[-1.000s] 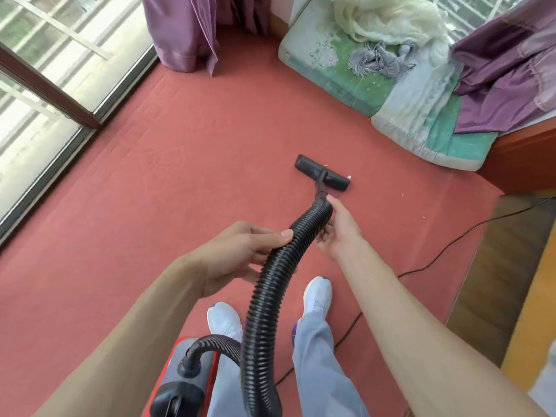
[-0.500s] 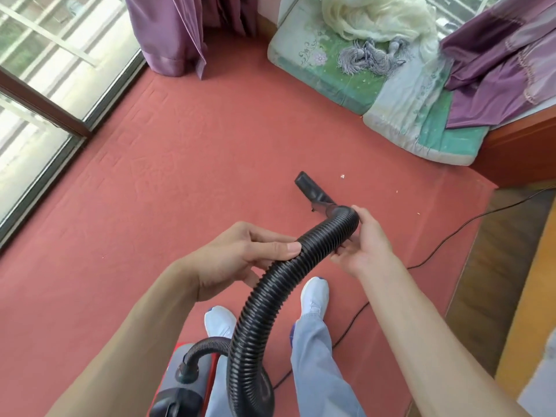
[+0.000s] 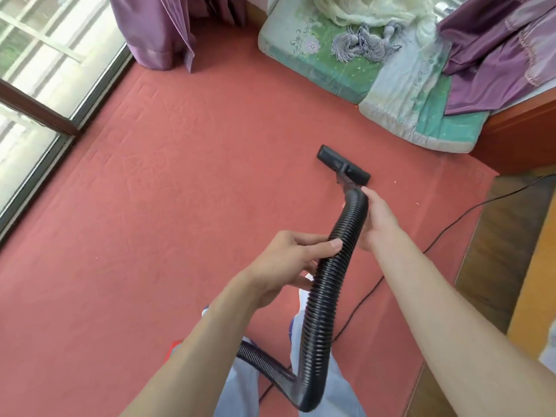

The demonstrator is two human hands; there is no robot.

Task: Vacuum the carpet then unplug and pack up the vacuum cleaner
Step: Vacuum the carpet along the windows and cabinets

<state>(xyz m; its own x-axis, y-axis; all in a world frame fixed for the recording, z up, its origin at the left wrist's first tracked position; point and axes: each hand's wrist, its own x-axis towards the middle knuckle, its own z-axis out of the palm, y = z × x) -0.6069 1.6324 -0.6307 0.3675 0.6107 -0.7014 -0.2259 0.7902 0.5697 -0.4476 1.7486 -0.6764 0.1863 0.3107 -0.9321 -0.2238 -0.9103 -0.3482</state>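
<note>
Our left hand (image 3: pixel 288 260) curls round the ribbed black hose (image 3: pixel 325 290) at mid-length. Our right hand (image 3: pixel 377 221) grips it farther along, just behind the flat floor nozzle (image 3: pixel 343 165) resting on the red textured carpet (image 3: pixel 180 176). Open carpet spreads left to the glass door (image 3: pixel 45 70), and green cushions (image 3: pixel 331 64) border the far right.

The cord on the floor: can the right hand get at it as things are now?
Probably not yet: the right hand grips the hose, and the cord lies low on the carpet. Once freed, the way looks open.
</note>
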